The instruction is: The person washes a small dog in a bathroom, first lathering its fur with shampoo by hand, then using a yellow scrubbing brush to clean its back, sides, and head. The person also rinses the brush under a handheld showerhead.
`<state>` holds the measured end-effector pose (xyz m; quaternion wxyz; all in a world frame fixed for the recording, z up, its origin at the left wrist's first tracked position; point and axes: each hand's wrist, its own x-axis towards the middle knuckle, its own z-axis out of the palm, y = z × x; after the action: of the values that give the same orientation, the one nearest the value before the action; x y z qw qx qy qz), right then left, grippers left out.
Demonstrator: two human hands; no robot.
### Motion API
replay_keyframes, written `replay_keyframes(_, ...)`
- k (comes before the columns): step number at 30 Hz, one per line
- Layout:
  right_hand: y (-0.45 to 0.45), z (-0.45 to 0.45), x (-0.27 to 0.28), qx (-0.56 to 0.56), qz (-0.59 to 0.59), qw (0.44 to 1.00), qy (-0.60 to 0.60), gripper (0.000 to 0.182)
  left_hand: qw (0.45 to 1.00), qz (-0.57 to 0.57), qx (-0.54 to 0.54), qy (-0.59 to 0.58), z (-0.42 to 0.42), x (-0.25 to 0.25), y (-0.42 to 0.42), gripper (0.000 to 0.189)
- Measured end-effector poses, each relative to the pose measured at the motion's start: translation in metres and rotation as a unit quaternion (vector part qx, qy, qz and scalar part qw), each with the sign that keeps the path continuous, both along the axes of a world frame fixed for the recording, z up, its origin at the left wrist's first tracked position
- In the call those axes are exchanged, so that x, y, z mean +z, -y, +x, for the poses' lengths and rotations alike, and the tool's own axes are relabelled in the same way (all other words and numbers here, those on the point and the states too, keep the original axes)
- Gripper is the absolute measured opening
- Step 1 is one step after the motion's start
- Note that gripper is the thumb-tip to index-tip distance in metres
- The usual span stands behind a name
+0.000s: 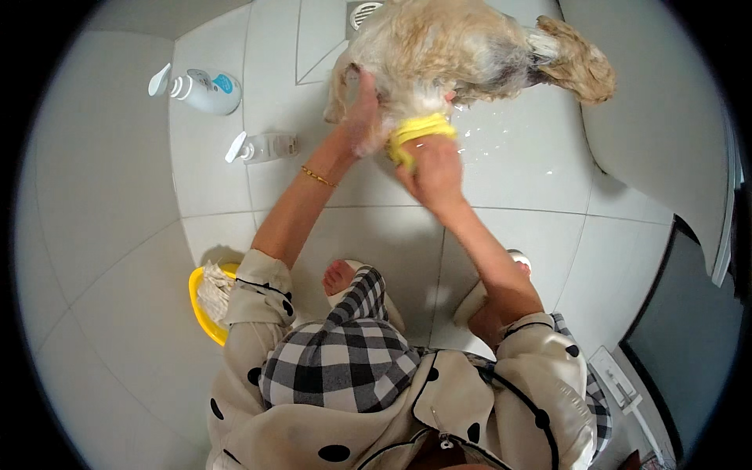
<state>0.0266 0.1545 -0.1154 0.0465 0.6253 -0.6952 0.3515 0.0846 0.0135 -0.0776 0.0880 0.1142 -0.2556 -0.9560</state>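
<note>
A wet, tan-and-white long-haired dog (437, 44) stands on the tiled floor at the top of the view, its head (578, 61) to the right. My left hand (365, 120) rests against the fur at its rear, thumb pointing up; suds cover part of this hand, and its fingers are partly hidden. In my right hand (437, 170) is a bunched yellow cloth or sponge (424, 126), pressed to the dog's near side. White lather shows on the coat around it. The right hand is slightly blurred.
Left on the floor are a large pump bottle (208, 91) and a smaller clear pump bottle (273, 147). A yellow basin (202, 317) holding a crumpled cloth (215, 292) sits beside my left sleeve. A floor drain (365, 14) lies behind the dog. A pale curved fixture (658, 117) stands right.
</note>
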Motion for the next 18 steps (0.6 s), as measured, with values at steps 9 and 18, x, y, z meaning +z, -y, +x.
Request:
replay_keyframes(9,0.006,-0.007,0.023,0.04,0.121,0.985,0.114,0.04,0.996,-0.055,0.032,0.057,0.001,0.004,-0.002,0.089)
replay_keyframes(18,-0.002,-0.002,0.007,-0.005,0.097,0.991,0.094,0.038,0.995,-0.077,0.023,0.063,-0.008,0.011,-0.006,0.092)
